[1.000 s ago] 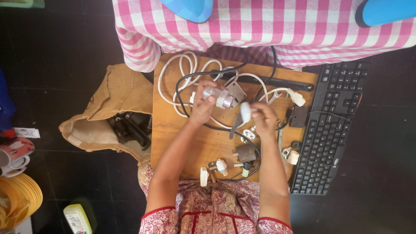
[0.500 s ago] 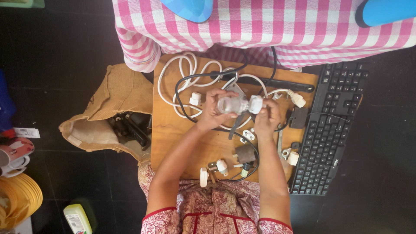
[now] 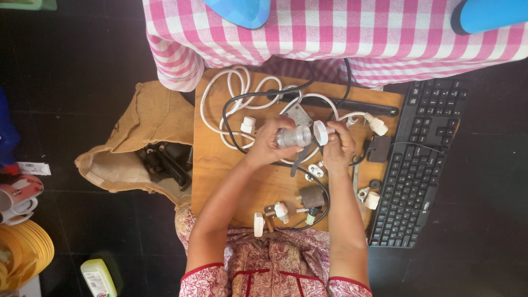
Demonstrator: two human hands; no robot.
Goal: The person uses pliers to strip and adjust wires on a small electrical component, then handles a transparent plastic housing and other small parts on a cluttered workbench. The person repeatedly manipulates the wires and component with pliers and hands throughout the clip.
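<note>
Nearest the camera, the patterned red garment (image 3: pixel 278 267) and both forearms, which rise toward twelve o'clock over the wooden board (image 3: pixel 220 165); small loose fittings, among them a white cap (image 3: pixel 258 224) and a brown block (image 3: pixel 312 196), lie at six o'clock on the board. At the centre, the left hand (image 3: pixel 269 144) is closed around a clear bulb-like piece (image 3: pixel 294 136), and the right hand (image 3: pixel 338 144) pinches a white round cap (image 3: pixel 320 132) against that piece's three o'clock end. One second ago the hands were apart, the right holding the white part lower on the board; half a second ago the two parts met; now they are pressed end to end and lifted clear of the board, which suggests that the cap is being fitted or turned onto the clear piece, though whether it is seated cannot be told. Beyond the hands, white cable (image 3: pixel 231 93) and black cable (image 3: pixel 258 96) coil at eleven o'clock; a black keyboard (image 3: pixel 423 159) lies at three o'clock; a brown cloth bag (image 3: pixel 137 143) at nine o'clock; pink checked cloth (image 3: pixel 330 33) at twelve o'clock.
</note>
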